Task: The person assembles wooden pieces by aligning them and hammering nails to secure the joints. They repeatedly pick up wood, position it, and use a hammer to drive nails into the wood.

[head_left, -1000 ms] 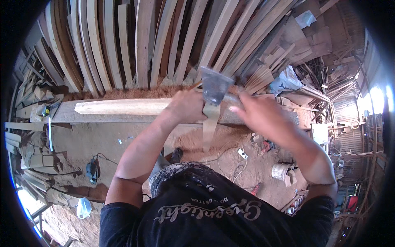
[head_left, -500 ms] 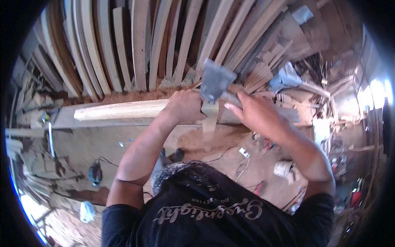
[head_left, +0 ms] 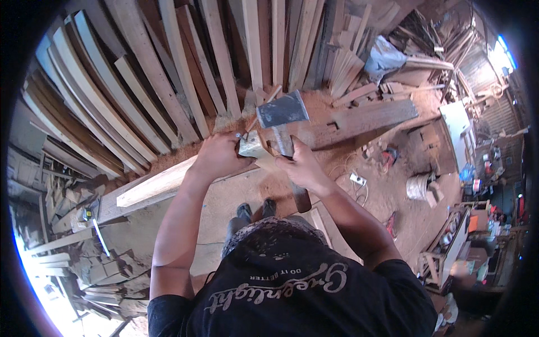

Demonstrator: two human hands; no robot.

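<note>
Head view: small pale wooden block (head_left: 254,147) sits on end on long light timber beam (head_left: 168,182), pinched in left hand (head_left: 219,157), fingers closed on it. Grey steel hatchet (head_left: 282,112) with brown wooden handle, gripped tight by right hand (head_left: 303,168), head raised just above and right of block, handle running toward the body. Leaning planks (head_left: 168,84) behind; sawdust floor (head_left: 359,191) below.

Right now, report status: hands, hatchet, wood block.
Right hand gripping hatchet by its handle, head raised. Left hand holding wood block against long beam. Left fingers close beside the blade.
</note>
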